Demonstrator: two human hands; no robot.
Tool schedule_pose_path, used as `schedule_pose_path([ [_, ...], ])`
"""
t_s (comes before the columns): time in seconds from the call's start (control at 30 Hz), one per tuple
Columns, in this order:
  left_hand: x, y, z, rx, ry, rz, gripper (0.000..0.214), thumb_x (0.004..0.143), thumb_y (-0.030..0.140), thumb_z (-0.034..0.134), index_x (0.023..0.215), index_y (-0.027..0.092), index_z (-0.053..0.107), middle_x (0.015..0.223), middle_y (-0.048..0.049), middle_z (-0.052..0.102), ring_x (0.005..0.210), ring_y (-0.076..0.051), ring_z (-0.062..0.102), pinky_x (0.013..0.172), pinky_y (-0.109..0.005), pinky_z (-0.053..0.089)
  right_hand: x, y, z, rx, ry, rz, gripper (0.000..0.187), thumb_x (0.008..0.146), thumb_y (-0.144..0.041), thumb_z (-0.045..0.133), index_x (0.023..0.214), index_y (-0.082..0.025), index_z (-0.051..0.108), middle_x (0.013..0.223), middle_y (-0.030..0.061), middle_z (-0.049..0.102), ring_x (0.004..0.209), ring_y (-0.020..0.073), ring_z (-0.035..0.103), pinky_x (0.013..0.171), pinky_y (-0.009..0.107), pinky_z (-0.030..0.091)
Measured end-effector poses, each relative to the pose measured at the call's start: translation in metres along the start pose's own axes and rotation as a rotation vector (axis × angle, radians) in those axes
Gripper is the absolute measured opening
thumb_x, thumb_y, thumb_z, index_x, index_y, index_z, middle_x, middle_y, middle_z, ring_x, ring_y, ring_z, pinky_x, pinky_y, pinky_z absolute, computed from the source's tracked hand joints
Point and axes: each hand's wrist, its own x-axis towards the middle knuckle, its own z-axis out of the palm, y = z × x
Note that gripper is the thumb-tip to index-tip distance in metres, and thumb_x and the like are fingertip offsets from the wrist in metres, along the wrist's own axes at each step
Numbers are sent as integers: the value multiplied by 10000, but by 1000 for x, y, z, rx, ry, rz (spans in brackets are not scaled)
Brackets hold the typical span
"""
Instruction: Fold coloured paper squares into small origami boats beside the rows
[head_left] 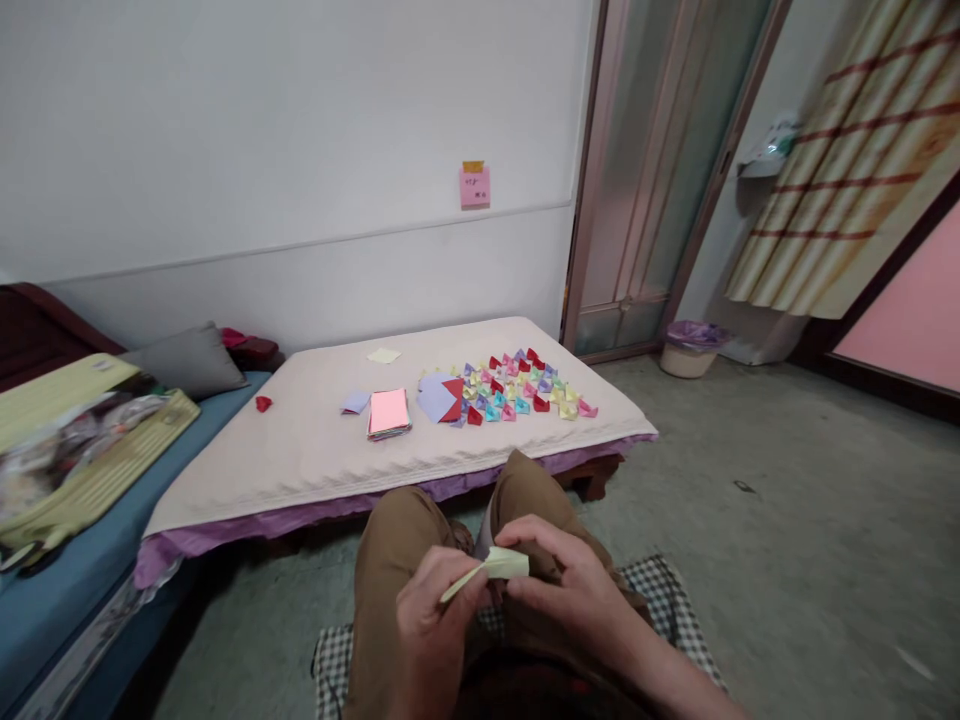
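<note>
Above my lap, a pale yellow-green folded paper (508,563) is held between my two hands. My left hand (437,605) pinches its left end, where a narrow edge sticks out below the fingers. The right end lies between the thumb and fingers of my right hand (559,575). Beyond my knees, on the low covered table, rests a stack of square paper (388,412) with a pink sheet on top. Many small folded paper pieces (517,385) in several colours stand in rows to its right.
Lilac and red sheets (439,398) lie beside the rows. A lilac folded paper (355,403), a pale yellow sheet (385,356) and a red folded piece (263,403) lie further left. An open yellow suitcase (112,470) is at left; a lined bin (690,350) stands at right.
</note>
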Motion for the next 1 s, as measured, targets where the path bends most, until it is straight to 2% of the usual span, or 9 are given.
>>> schedule_pose_path([
  [0.1,-4,3,-3,109,10,197,140,794,158,609,803,218,735,718,-36,671,676,-163,607,629,-234,459,-2,0,1,-27,8,-194,171,774,-229,664,943,-209,662,950,71,652,919,210,584,831,317,462],
  [0.17,-6,-1,-4,156,35,317,176,781,115,617,856,229,728,721,-33,669,675,-163,603,632,-242,464,-2,-1,2,-39,8,-267,117,809,-237,639,915,-217,684,914,71,654,893,203,591,813,319,468],
  [0.27,-7,-5,-4,212,48,460,235,764,73,623,907,235,714,717,-32,661,669,-160,590,630,-250,467,-1,-3,4,-72,-8,-270,130,848,-269,601,889,-228,717,879,70,653,850,193,595,774,314,474],
  [0.37,-6,-4,-4,253,40,514,239,761,67,625,914,230,710,711,-36,659,662,-161,589,621,-250,473,0,-4,6,-93,-14,-262,154,859,-287,589,863,-229,732,846,68,654,820,190,587,745,311,469],
  [0.6,-5,-2,-3,193,-8,430,314,756,66,640,1013,241,689,743,-29,683,670,-155,618,621,-232,483,3,-3,6,-108,-61,-261,224,877,-323,561,767,-203,715,689,37,631,712,169,566,693,294,433],
  [0.8,0,5,-5,190,-13,298,160,786,153,628,871,224,744,703,-42,683,642,-157,625,593,-224,485,3,-4,6,-114,-25,-138,212,846,-354,593,770,-197,714,699,33,648,716,168,569,687,272,428],
  [1.0,6,9,-4,92,-55,9,110,737,222,662,666,197,742,632,-31,647,607,-157,593,576,-222,442,4,-4,4,-117,-66,-51,268,852,-350,563,682,-183,686,660,27,632,689,166,556,661,263,415],
])
